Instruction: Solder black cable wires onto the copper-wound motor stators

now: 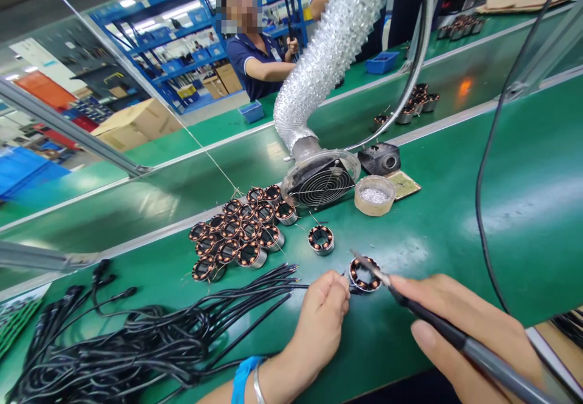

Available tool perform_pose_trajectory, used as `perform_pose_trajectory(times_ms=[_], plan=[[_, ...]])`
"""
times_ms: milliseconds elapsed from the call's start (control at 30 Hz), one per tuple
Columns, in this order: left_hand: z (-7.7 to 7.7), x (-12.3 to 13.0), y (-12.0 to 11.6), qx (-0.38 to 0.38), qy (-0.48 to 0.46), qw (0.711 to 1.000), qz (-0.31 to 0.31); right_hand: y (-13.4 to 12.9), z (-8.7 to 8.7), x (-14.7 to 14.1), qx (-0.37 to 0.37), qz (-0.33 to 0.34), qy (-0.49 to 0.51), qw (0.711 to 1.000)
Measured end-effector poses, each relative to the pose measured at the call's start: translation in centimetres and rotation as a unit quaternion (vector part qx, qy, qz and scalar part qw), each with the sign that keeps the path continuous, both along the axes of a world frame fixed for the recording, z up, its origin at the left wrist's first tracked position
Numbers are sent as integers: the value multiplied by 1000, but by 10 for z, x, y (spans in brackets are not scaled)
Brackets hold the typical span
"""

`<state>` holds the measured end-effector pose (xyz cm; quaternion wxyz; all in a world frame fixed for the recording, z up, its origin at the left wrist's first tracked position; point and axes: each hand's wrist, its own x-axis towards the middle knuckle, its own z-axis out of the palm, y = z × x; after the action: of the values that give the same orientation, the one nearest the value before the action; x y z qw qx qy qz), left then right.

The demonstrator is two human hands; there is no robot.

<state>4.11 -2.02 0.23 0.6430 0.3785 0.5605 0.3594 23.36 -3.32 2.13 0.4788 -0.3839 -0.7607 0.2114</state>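
1. Head view, the hands: the left hand [321, 319] is curled into a pinch on a black lead wire [273, 285] right at the edge of a copper-wound coil [364, 275]. This seems meant to steady the wire end against the coil. The right hand [473, 331] is closed in a pen grip round a soldering iron [432, 319], whose tip slants down onto the top of the same coil, apparently so that heat lands on one spot.

2. Head view, the coil: it lies flat on the green worktop [455, 228], between the two hands and close to the person, just ahead of the left fingertips.

3. Head view, surroundings: a cluster of similar coils [237, 234] lies further back to the left, and a single coil [321, 239] sits apart, nearer the work. A tangle of black wires [136, 343] spreads at the left. Behind stand a fume-extractor fan [321, 182] on a silver hose [337, 39] and a small round tin [374, 195].

4. Head view, in the way: a black cable [487, 179] hangs down at the right, close to the right hand's side. Another person [259, 58] works across the line, well apart.
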Motion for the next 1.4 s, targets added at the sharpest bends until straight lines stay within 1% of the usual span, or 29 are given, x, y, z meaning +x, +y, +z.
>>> perform_pose_trajectory(times_ms=[67,133,200,267,400,500,600,667,767,867,1000,1067,1167,1233,1300,1400], plan=[[1,0,0,0,4,1000,-1,-4,7,7,2,3,-7,1000],[2,0,0,1,11,1000,0,-6,11,11,1,-2,-41,999],[4,0,1,2,14,1000,0,-6,12,14,-9,-2,-79,997],[5,1,1,1,14,1000,-2,-5,13,15,-21,7,-94,995],[5,0,2,0,11,1000,-3,-2,17,11,-32,26,-82,996],[2,-1,3,7,17,1000,-5,-2,20,5,-22,27,-59,998],[-2,-3,1,16,24,1000,-12,-1,20,-1,-8,11,-18,1000],[-3,-4,0,21,30,999,-17,-2,20,-4,3,19,-7,1000],[-4,-5,-2,26,40,999,-20,-4,19,-5,25,40,-24,999],[-5,-5,-2,28,47,998,-25,-7,15,-5,46,26,-26,998],[-8,-5,-2,40,53,997,-26,-10,7,-4,68,26,-20,997],[-8,-6,-2,46,54,997,-27,-12,7,-3,79,9,-18,997],[-7,-6,-2,45,53,997,-29,-14,13,-1,56,-22,-59,996],[-6,-5,-2,40,51,997,-28,-14,17,0,46,-28,-72,996],[-5,-5,-2,37,49,998,-28,-14,19,1,49,-20,-64,997],[-4,-5,-2,35,48,998,-30,-13,14,0,50,6,-40,998]])
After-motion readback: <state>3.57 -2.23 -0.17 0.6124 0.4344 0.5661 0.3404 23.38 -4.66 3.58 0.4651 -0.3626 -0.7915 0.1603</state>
